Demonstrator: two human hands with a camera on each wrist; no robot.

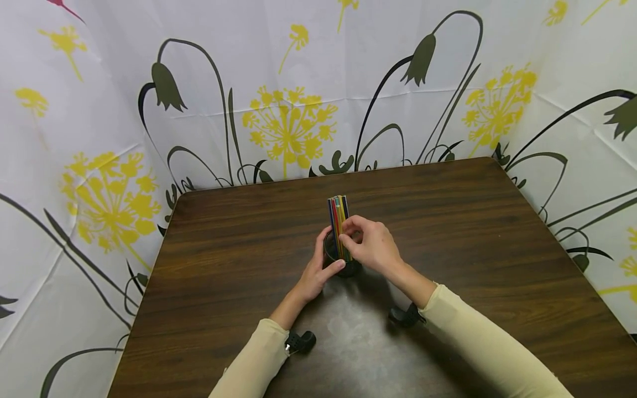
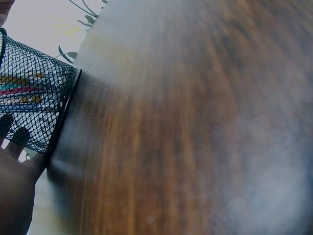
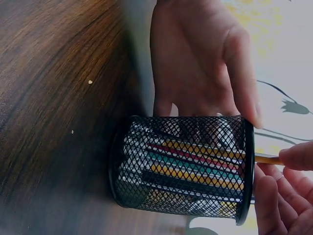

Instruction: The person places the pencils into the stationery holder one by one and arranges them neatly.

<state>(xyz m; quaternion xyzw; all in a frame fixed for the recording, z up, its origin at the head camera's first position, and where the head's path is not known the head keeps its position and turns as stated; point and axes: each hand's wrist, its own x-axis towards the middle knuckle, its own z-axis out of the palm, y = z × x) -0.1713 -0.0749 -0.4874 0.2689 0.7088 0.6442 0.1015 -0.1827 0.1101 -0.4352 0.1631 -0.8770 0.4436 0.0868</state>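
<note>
A black wire-mesh pencil cup stands upright on the table, with a bundle of coloured pencils rising out of it. My left hand holds the cup from its left side, thumb near the rim. At the cup's mouth, my right hand pinches pencils between thumb and fingers; how many is hidden. In the right wrist view, yellow, red and green pencils show through the mesh wall, and the right thumb touches a yellow one. The left wrist view has the cup at its left edge.
The dark wood-grain table extends around both hands. White cloth printed with flowers hangs behind the table and along its sides. A black wrist device sits at the left cuff, another at the right cuff.
</note>
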